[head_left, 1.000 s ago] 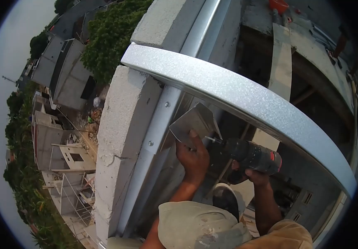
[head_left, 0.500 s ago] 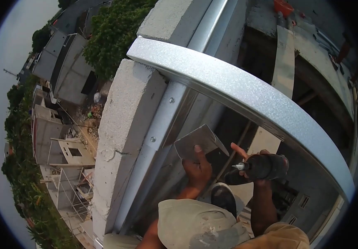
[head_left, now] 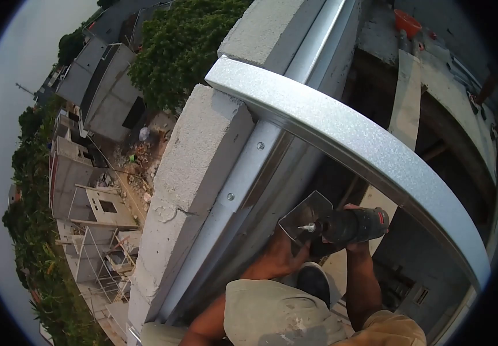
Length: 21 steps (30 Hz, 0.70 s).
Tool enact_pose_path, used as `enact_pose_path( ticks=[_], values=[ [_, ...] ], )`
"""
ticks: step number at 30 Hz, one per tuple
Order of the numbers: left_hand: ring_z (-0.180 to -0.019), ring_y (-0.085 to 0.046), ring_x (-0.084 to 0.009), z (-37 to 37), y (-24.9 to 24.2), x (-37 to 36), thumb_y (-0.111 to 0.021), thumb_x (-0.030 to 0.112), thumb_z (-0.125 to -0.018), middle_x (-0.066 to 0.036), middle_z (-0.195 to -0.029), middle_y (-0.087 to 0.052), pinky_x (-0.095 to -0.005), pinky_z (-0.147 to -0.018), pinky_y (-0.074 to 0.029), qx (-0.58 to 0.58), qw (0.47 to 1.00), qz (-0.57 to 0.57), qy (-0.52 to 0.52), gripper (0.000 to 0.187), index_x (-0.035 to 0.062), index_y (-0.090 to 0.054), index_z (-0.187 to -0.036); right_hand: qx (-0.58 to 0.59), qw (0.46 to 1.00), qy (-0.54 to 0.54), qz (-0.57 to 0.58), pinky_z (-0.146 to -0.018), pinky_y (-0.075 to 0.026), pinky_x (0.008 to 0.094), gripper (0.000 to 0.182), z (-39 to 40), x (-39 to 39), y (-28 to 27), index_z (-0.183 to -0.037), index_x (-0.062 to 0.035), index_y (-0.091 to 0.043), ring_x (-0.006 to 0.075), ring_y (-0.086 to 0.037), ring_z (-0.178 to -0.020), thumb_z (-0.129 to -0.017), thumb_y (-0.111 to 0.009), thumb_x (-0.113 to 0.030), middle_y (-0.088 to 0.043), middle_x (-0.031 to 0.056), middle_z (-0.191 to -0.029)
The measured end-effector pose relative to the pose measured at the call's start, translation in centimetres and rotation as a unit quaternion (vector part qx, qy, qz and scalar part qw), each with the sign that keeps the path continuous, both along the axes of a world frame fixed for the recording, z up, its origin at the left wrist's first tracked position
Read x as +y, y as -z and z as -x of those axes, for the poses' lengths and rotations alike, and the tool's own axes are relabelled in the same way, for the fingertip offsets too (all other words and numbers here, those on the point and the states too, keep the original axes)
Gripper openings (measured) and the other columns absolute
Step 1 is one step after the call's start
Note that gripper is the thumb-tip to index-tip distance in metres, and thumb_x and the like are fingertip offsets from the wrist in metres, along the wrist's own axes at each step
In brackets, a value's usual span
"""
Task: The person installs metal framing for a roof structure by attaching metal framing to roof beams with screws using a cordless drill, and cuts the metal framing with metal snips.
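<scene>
My right hand (head_left: pixel 357 245) is wrapped round the grip of a black cordless drill (head_left: pixel 355 225), whose bit points left. Close beside it, my left hand (head_left: pixel 283 252) holds a short bent sheet-metal bracket (head_left: pixel 313 206) from below. The drill's tip overlaps the lower part of this bracket in the view. Some of my left fingers are hidden behind the metal piece and the drill. Up and to the left, a galvanized steel channel (head_left: pixel 247 167) with two screw heads lies along the block wall (head_left: pixel 194 153).
A broad galvanized beam (head_left: pixel 352 124) crosses over the wall and curves down to the right. My knee (head_left: pixel 283 308) and a shoe (head_left: pixel 312 282) are below my hands. An orange bucket (head_left: pixel 407 23) stands at the upper right. Beyond the wall the ground lies far below, with unfinished buildings (head_left: pixel 107 92).
The bracket and my left hand have come right, towards the drill. The drill has shifted slightly left and up, so its tip now overlaps the bracket. My view has moved a little.
</scene>
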<state>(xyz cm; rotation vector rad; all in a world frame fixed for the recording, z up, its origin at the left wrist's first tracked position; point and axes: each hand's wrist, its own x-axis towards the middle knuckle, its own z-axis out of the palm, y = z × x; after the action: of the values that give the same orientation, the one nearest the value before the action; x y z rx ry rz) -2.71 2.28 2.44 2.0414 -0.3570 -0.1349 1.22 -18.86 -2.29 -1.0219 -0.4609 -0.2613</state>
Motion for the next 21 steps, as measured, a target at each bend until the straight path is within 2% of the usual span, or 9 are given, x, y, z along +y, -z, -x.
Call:
enact_pose_path(
  ticks=[3, 6, 8, 9, 12, 13, 15, 18, 21],
  values=[
    [-0.119, -0.053, -0.0327, -0.7, -1.7, 0.8, -0.073, 0.006, -0.083, -0.018, -0.128, -0.056, -0.0424, -0.105, -0.040, 0.136, 0.986, 0.095, -0.012, 0.057, -0.0001, -0.051, -0.135, 0.166, 0.944, -0.232, -0.169, -0.084, -0.057, 0.0372, 0.073, 0.6, -1.0, 2.4, -0.130, -0.0024, -0.055, 0.0242, -0.070, -0.089, -0.075, -0.086, -0.040, -0.069, 0.0152, -0.103],
    [-0.111, -0.059, -0.0260, -1.3, -2.1, 1.3, -0.075, 0.008, -0.084, -0.014, -0.121, -0.062, -0.0375, -0.098, -0.045, 0.054, 0.990, 0.108, -0.066, 0.052, -0.0001, -0.055, -0.131, 0.122, 0.990, -0.040, -0.054, -0.085, -0.057, 0.0359, 0.064, 0.5, -1.3, 2.2, -0.133, -0.0056, -0.055, 0.0244, -0.070, -0.089, -0.085, -0.077, -0.040, -0.069, 0.0151, -0.100],
    [-0.092, -0.063, -0.0174, -1.2, -0.9, 1.1, -0.077, 0.014, -0.087, -0.007, -0.101, -0.068, -0.0305, -0.082, -0.051, 0.059, 0.964, 0.203, -0.160, 0.038, 0.0001, -0.062, -0.119, -0.013, 0.999, -0.047, -0.009, -0.095, -0.052, 0.0474, 0.062, -0.3, -0.8, -2.6, -0.136, -0.0078, -0.054, 0.0246, -0.070, -0.090, -0.086, -0.076, -0.036, -0.069, 0.0147, -0.101],
    [-0.092, -0.063, -0.0174, -1.3, -1.2, 0.7, -0.077, 0.014, -0.087, -0.007, -0.101, -0.068, -0.0305, -0.082, -0.051, 0.059, 0.964, 0.204, -0.161, 0.038, 0.0001, -0.062, -0.119, -0.058, 0.997, -0.050, 0.005, -0.098, -0.050, 0.0513, 0.061, -0.3, -0.7, -3.9, -0.137, -0.0086, -0.053, 0.0247, -0.070, -0.090, -0.087, -0.076, -0.035, -0.069, 0.0146, -0.102],
    [-0.076, -0.061, -0.0116, -2.5, -2.5, -0.5, -0.076, 0.015, -0.088, -0.002, -0.086, -0.067, -0.0270, -0.068, -0.050, 0.021, 0.940, 0.274, -0.201, 0.026, 0.0000, -0.066, -0.106, 0.101, 0.980, -0.093, -0.146, -0.104, -0.047, 0.0470, 0.058, 1.8, -1.0, -3.4, -0.118, 0.0046, -0.062, 0.0155, -0.067, -0.072, -0.081, -0.083, -0.034, -0.070, 0.0101, -0.090],
    [-0.074, -0.060, -0.0096, -3.1, -2.5, -0.8, -0.076, 0.015, -0.088, -0.001, -0.082, -0.066, -0.0265, -0.066, -0.048, 0.013, 0.934, 0.281, -0.220, 0.023, -0.0004, -0.066, -0.101, 0.110, 0.980, -0.103, -0.133, -0.107, -0.044, 0.0508, 0.056, 2.3, -1.4, -2.6, -0.119, 0.0053, -0.061, 0.0139, -0.065, -0.069, -0.085, -0.079, -0.034, -0.069, 0.0088, -0.086],
    [-0.072, -0.059, -0.0077, -4.0, -3.2, -1.6, -0.076, 0.016, -0.089, 0.000, -0.077, -0.064, -0.0261, -0.063, -0.046, 0.008, 0.927, 0.290, -0.236, 0.020, -0.0007, -0.066, -0.096, 0.120, 0.980, -0.108, -0.118, -0.110, -0.040, 0.0546, 0.054, 2.3, -2.0, -2.4, -0.121, 0.0060, -0.060, 0.0123, -0.063, -0.066, -0.089, -0.075, -0.035, -0.069, 0.0075, -0.082],
    [-0.068, -0.058, -0.0058, -4.0, -6.4, -2.1, -0.078, 0.014, -0.087, -0.002, -0.076, -0.066, -0.0234, -0.058, -0.042, -0.059, 0.924, 0.240, -0.291, 0.018, -0.0005, -0.068, -0.091, -0.019, 0.998, -0.060, -0.016, -0.109, -0.041, 0.0566, 0.052, 1.6, -1.0, -4.0, -0.124, 0.0068, -0.059, 0.0115, -0.064, -0.066, -0.090, -0.073, -0.030, -0.070, 0.0059, -0.083],
    [-0.061, -0.056, -0.0045, -4.1, -10.0, -1.3, -0.083, 0.013, -0.081, -0.004, -0.075, -0.069, -0.0218, -0.051, -0.038, -0.143, 0.937, 0.141, -0.285, 0.019, 0.0001, -0.070, -0.089, 0.015, 0.982, -0.114, -0.147, -0.104, -0.048, 0.0473, 0.065, 1.3, -0.7, -4.0, -0.128, 0.0053, -0.057, 0.0105, -0.063, -0.068, -0.079, -0.085, -0.027, -0.070, 0.0041, -0.087]
  ],
)
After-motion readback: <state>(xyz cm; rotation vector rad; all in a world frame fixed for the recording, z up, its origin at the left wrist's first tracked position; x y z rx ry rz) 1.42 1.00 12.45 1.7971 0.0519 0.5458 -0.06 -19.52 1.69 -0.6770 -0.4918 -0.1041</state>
